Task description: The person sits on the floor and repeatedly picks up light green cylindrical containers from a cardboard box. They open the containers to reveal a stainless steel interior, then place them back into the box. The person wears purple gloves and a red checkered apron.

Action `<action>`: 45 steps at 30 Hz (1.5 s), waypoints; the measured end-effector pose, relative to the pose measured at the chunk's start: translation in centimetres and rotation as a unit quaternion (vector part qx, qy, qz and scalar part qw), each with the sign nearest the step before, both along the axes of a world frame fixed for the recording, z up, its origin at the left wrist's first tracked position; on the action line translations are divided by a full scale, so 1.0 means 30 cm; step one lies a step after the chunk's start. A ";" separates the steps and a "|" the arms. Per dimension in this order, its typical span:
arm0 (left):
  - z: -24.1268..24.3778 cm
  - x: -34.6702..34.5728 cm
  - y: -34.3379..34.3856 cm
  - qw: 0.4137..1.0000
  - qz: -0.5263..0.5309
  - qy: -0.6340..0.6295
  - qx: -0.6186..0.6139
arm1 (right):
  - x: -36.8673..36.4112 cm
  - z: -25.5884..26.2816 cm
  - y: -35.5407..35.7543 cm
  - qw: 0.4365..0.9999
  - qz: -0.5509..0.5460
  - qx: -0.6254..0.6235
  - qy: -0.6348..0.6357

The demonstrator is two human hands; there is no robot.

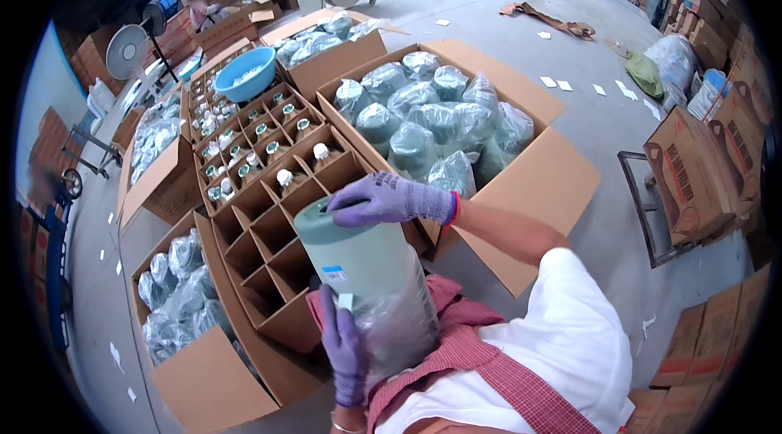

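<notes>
A large pale-green glass jar leans tilted against my lap, its broad rounded end up. Clear plastic wrap covers its lower part. On the bare glass is a small blue-and-white label. My right hand, in a purple knit glove, grips the top end of the jar. Against its side lies my left hand, also gloved, with the fingers pointing up. A small pale piece shows at its fingertips; whether it is held or stuck to the glass I cannot tell.
Before me stands a divided carton with several capped bottles. A carton of plastic-wrapped glassware is at right, another carton at left. A blue basin rests on bottles. Further off are a fan and a person.
</notes>
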State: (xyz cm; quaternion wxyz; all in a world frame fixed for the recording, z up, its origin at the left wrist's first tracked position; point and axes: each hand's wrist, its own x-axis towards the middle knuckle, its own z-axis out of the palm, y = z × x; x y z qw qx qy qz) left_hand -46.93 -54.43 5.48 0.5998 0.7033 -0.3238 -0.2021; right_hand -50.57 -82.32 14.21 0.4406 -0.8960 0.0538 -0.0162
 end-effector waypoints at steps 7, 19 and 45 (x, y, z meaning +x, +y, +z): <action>-0.201 0.454 0.073 0.953 -0.251 -0.169 -0.002 | 0.007 0.328 0.156 0.936 0.258 -0.222 -0.089; 0.156 0.091 -0.034 0.970 -0.222 0.045 0.085 | 0.052 0.139 -0.032 0.931 -0.063 -0.276 0.228; -0.379 0.469 0.122 0.984 -0.174 0.038 -0.032 | 0.086 0.267 0.166 0.928 0.299 -0.204 -0.090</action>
